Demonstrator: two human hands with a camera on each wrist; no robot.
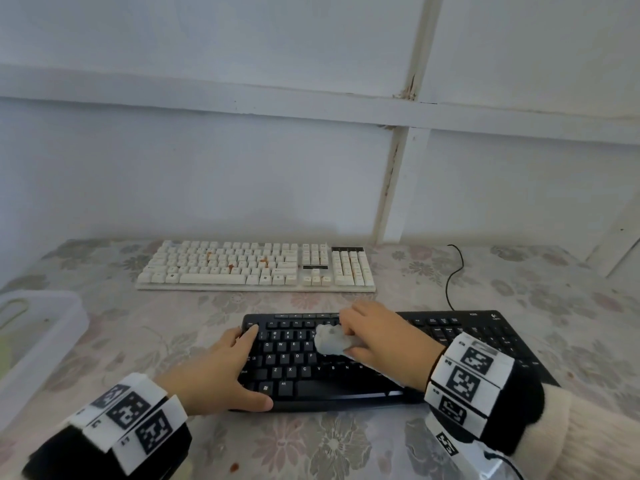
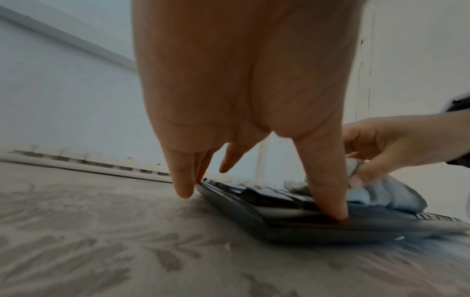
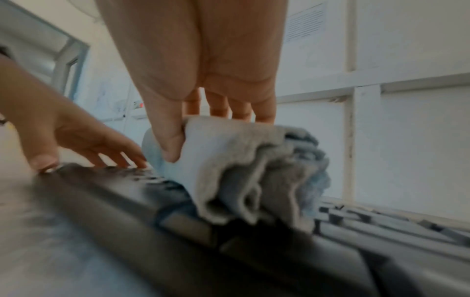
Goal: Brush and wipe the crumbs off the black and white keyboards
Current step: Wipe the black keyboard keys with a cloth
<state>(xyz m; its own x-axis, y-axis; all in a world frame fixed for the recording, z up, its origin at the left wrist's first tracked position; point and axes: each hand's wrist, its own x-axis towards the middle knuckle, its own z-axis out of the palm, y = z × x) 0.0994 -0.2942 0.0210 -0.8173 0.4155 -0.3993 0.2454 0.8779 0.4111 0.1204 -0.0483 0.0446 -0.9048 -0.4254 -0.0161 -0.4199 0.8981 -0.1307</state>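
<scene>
Head view: the black keyboard [image 1: 398, 355] lay nearest on the flowered tablecloth [image 1: 311, 445], the white keyboard [image 1: 256, 266] beyond it, orange crumbs [image 1: 264, 260] on its keys. The left hand [image 1: 221, 368] spread flat, fingers straight, over the black keyboard's left end. The right hand [image 1: 384, 344] clutched a bunched pale cloth [image 1: 330, 339] on the keys. A clear plastic bin [image 1: 38, 327] sat far left.

Left wrist view: thumb tip [image 2: 333, 211] pressed on the keyboard's front edge.

Right wrist view: thumb [image 3: 167, 140] and fingers wrapped the cloth, pressed to the keys.
</scene>
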